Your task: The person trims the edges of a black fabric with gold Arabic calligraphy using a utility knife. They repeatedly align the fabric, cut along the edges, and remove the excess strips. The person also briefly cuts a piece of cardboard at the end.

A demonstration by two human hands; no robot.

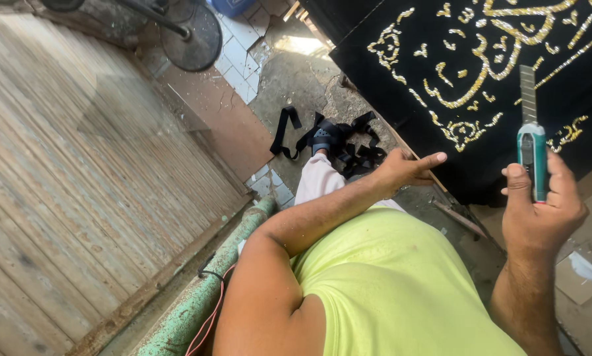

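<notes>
My right hand [543, 207] grips a teal-handled utility knife [532, 148] upright, its long blade extended and pointing up in front of a black cloth [480, 132] covered in gold embroidery. My left hand [411, 168] reaches out to the lower edge of that cloth, thumb raised, fingers touching or pinching its border. My yellow-green shirt fills the lower middle of the view.
A tangle of black straps with a dark pad [335, 138] lies on the cracked concrete floor beyond my knee. A weathered wooden plank wall [78, 184] fills the left. A green painted pipe [203, 290] with a red wire runs along its base. A fan base [190, 33] stands at top.
</notes>
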